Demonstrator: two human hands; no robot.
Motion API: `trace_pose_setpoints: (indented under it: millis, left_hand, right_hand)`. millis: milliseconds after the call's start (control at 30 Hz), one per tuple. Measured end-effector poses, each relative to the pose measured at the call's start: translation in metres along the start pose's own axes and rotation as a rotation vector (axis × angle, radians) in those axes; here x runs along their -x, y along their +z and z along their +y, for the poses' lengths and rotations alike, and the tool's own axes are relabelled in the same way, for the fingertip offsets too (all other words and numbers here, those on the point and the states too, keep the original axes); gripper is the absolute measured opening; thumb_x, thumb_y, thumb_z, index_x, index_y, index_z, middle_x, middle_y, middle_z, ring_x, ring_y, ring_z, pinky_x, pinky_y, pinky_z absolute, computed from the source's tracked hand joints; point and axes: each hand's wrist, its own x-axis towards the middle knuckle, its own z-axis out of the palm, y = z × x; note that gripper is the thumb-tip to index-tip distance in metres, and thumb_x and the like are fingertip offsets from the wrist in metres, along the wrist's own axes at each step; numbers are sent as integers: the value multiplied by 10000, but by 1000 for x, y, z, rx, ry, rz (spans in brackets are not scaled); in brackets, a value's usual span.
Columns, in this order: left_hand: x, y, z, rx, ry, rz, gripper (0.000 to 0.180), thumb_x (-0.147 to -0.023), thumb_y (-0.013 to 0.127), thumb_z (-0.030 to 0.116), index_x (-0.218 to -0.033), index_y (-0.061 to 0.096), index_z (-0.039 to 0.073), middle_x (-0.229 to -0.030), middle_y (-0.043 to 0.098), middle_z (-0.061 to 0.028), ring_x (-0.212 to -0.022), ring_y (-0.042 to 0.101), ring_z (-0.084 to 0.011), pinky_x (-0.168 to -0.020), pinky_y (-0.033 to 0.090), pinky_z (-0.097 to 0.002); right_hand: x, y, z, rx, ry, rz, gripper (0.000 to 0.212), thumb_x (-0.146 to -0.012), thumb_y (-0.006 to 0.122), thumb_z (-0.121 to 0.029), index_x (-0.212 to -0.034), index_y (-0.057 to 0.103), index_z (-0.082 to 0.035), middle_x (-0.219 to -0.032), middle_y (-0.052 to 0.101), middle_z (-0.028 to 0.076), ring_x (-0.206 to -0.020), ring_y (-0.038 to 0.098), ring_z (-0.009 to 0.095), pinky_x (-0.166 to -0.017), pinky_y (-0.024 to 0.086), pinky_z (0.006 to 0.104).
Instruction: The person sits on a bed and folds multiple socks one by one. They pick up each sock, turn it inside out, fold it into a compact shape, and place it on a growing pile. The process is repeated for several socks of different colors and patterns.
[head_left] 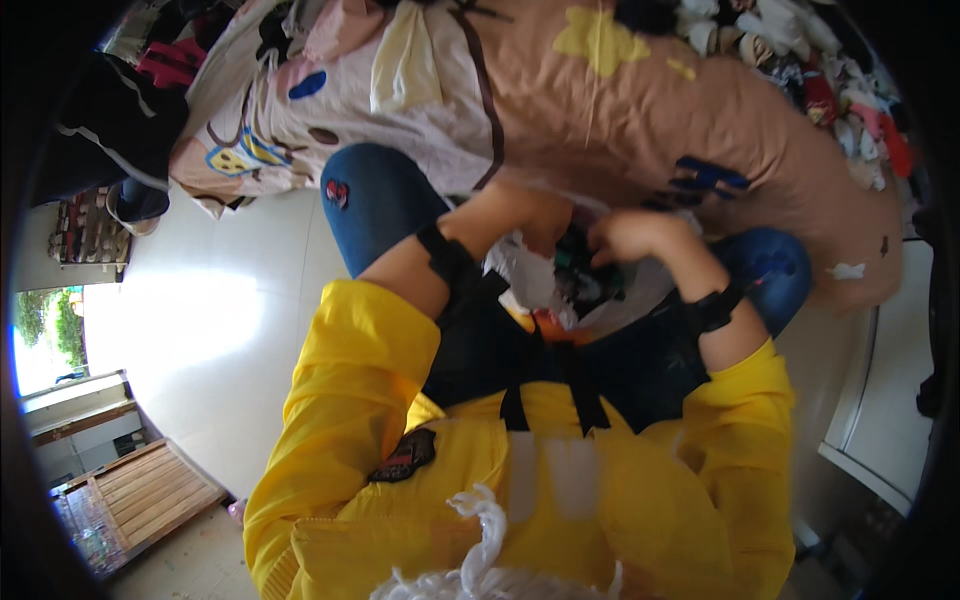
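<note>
A crumpled white plastic bag rests between my bent knees, its mouth spread. Inside lies a bundle of dark, patterned items that looks like cloth; its exact kind is hard to make out. My left hand bends down over the bag's left edge with its fingers closed on the white plastic, fingertips partly hidden. From the other side my right hand reaches in at the top of the dark bundle. Its fingers are curled together there, and what they pinch is too small to tell.
A bed or mattress with a brown and pink patterned cover stands before me. On it lie a cream cloth and heaped clothes. A white cabinet is at right. A wooden door and shoe rack are at left.
</note>
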Motion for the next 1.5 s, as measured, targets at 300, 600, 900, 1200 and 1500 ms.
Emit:
trace_pose_setpoints:
  millis: [300,600,900,1200,1500]
  left_hand:
    - [-44,42,1,-101,258,74,255,-821,677,270,-853,711,20,-824,692,-158,-755,649,-265,-668,488,-382]
    - [-35,76,7,-141,348,-173,266,-860,665,288,-859,709,26,-823,693,-142,-772,653,-263,-686,493,-385]
    - [65,-93,64,269,703,943,235,-869,649,245,-811,699,23,-678,659,-112,-606,613,-163,-584,485,-335]
    - [52,-156,3,497,87,1503,195,-807,678,211,-873,675,28,-811,679,-121,-782,663,-292,-700,518,-363]
    - [43,-142,10,156,134,1551,193,-815,681,165,-959,648,42,-954,623,-110,-880,626,-306,-774,500,-369]
  right_hand:
    - [-67,87,-1,152,-272,-460,394,-903,595,-311,-1238,583,-104,-1086,640,122,-947,612,276,-821,473,425]
    - [-88,127,50,42,41,-211,526,-821,647,-331,-1290,540,-118,-1241,585,128,-1080,580,297,-929,450,444]
    - [-20,-44,8,184,-325,231,365,-844,635,-250,-1179,636,-107,-1179,652,81,-1112,588,222,-956,451,358]
    - [53,-195,35,-394,-139,1360,166,-903,544,31,-1016,651,-24,-930,645,44,-775,630,107,-636,524,243]
    - [40,-202,85,-212,81,1660,345,-800,709,-35,-1132,621,-68,-1113,587,93,-884,601,201,-741,497,297]
